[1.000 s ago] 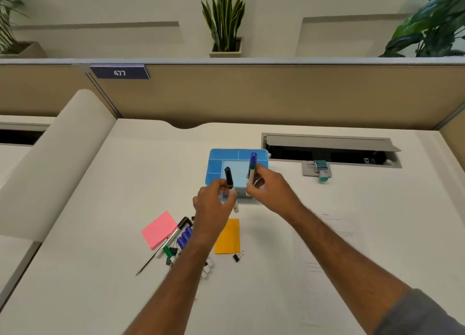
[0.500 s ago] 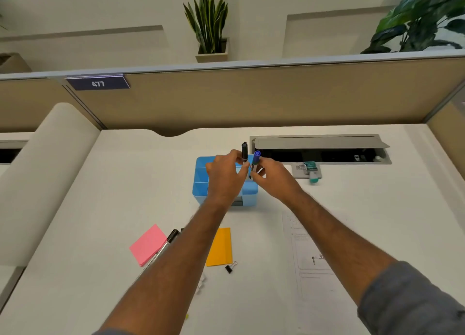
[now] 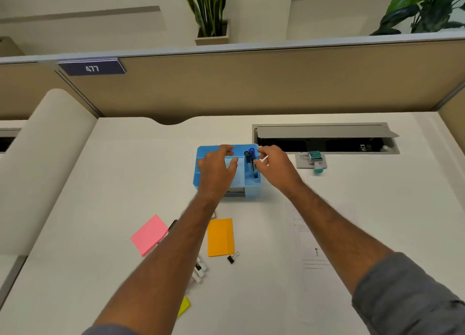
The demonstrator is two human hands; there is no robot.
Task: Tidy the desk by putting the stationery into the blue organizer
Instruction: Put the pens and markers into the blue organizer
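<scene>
The blue organizer (image 3: 201, 173) stands mid-desk. A black marker (image 3: 247, 158) and a purple marker (image 3: 253, 162) stand in its right compartment. My left hand (image 3: 217, 169) hovers over the organizer's middle, fingers spread and holding nothing. My right hand (image 3: 274, 164) is at the organizer's right rim beside the markers, fingers loosely curled and holding nothing. Nearer me lie a pink sticky pad (image 3: 149, 234), an orange sticky pad (image 3: 220, 237), a black binder clip (image 3: 232, 258), a yellow-green note (image 3: 184, 305) and a pen (image 3: 172, 226), partly hidden by my left forearm.
A cable hatch (image 3: 324, 137) is open at the back right, with a teal-and-white item (image 3: 315, 159) on a grey card in front of it. A printed sheet (image 3: 310, 239) lies under my right forearm. A beige partition (image 3: 251, 83) bounds the desk's far edge.
Both hands carried the markers over the organizer, lowered them into the right compartment and let go. The view also shifted forward.
</scene>
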